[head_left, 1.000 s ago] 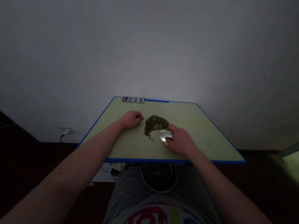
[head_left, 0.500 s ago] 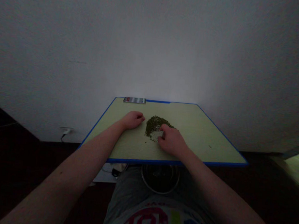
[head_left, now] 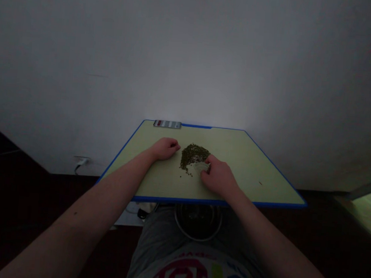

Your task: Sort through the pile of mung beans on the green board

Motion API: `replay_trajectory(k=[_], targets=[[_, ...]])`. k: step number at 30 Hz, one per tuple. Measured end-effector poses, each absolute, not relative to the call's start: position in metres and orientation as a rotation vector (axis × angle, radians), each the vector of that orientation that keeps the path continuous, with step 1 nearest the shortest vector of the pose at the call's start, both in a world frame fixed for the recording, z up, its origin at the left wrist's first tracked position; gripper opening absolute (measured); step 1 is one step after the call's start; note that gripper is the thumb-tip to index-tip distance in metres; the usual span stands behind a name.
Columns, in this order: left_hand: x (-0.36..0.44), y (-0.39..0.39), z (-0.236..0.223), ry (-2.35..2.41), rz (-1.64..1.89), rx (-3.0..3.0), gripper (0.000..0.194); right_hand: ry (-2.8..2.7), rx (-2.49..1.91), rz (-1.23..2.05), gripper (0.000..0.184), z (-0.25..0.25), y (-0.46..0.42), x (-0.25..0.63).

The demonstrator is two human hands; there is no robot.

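Small greenish grains [head_left: 189,152], folks, heaped a touch left of the middle of the counter [head_left: 250,169], in a crescent whose hollow faces the near edge! Sweeping across from the left: a phone [head_left: 167,124] lies flat along the far edge, close to the far left corner. Nearer in, the left hand [head_left: 165,148] rests with its fingers loosely curled, tips just beside the heap's left flank; whether anything is tucked inside, I can't tell. A few stray grains dot the surface toward the near edge, and beyond that edge a metal bowl [head_left: 197,239] sits on the lap, partly under the counter.

Now the right hand [head_left: 219,174], the closer of the two! Fingers and thumb pinch a pale piece [head_left: 201,167], its long axis running roughly left to right, free end pointing left into the hollow. From those fingers the heap lies left and toward the far edge, seemingly touching the index fingertip. And way out right, one thin dark sliver [head_left: 260,183], well apart, toward the near right corner.
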State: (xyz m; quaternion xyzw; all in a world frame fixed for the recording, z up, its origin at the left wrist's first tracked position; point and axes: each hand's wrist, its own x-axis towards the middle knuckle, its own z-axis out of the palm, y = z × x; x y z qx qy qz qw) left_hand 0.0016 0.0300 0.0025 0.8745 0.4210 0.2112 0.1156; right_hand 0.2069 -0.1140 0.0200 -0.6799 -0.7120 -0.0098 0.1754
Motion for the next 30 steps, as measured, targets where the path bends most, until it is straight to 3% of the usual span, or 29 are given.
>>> replay_trajectory(k=[17,30], targets=[[0.001,0.033,-0.001,1.228,0.618,2.577,0.033,-1.849,-2.137,-0.106,0.017,0.021,-0.113,0.248],[0.001,0.031,0.001,1.243,0.615,2.559,0.033,-2.178,-1.758,0.081,0.019,0.026,-0.107,0.211]])
